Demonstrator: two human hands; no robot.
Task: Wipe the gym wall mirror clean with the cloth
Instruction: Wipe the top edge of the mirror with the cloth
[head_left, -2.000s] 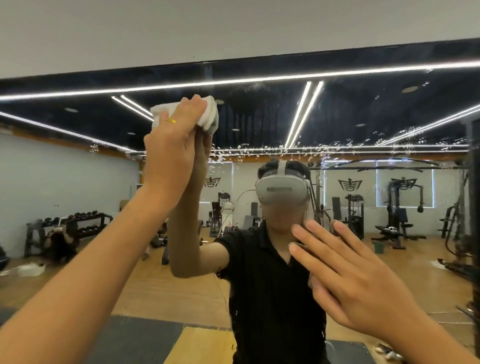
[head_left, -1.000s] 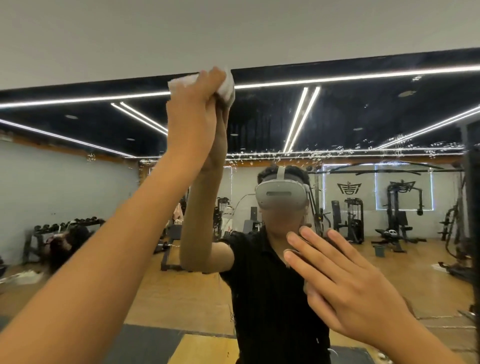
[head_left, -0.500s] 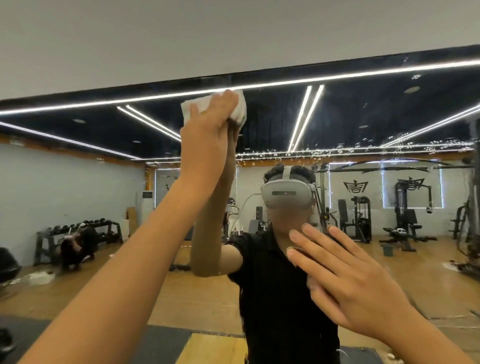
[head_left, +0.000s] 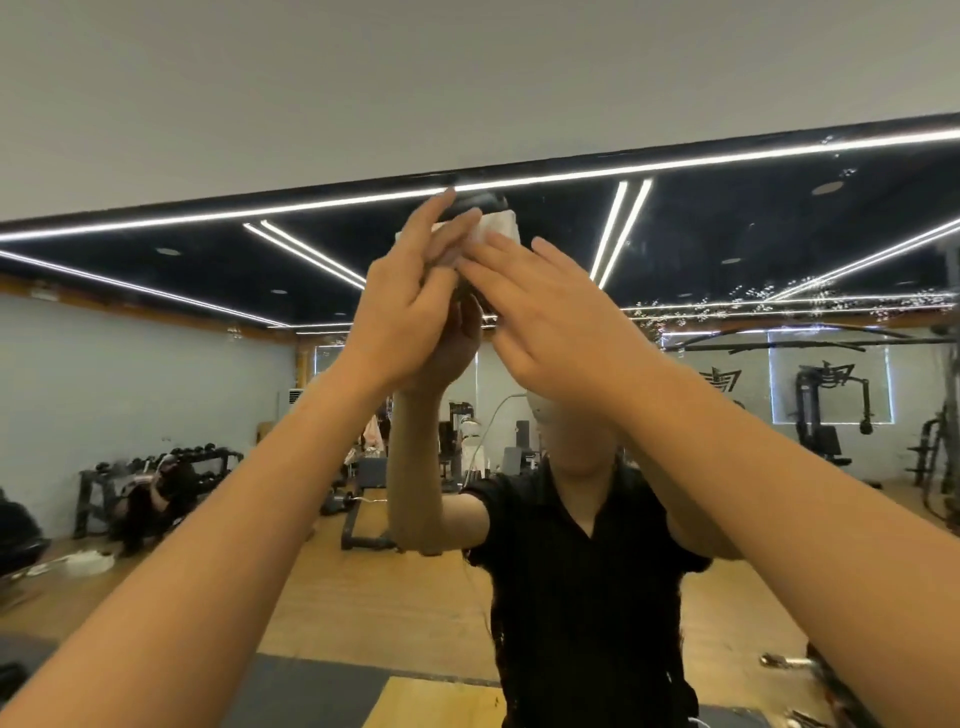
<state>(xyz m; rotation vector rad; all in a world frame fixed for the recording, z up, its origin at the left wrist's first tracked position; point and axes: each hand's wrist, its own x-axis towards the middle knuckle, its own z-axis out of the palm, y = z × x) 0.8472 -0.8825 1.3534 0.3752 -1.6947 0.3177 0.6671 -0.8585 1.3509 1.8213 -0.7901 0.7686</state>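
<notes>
Both arms reach up to the top of the wall mirror (head_left: 779, 239), just under its dark upper edge and the plain wall (head_left: 467, 78) above it. The white cloth (head_left: 496, 228) sits high in the middle of the scene, bunched against the glass close to that upper edge, between the two hands.

The left hand (head_left: 400, 306) lies over the left part of the cloth. Its fingers (head_left: 460, 226) are stretched out nearly straight and point up and to the right across the fabric, with a bit of white showing between them. Its thumb is hidden, so I cannot tell whether it pinches the cloth from behind.

The right hand (head_left: 550, 322) comes in from the right with its back to the camera. Its fingers (head_left: 498, 260) are straight and spread a little, and their tips touch the lower right edge of the cloth without curling round it.

The glass reflects a person in a black shirt (head_left: 582, 587) with both arms raised, a dumbbell rack (head_left: 156, 467) far left, weight machines (head_left: 831, 405) far right, a wooden floor (head_left: 363, 597) and bright ceiling light strips (head_left: 623, 218). Small specks dot the glass on the right.
</notes>
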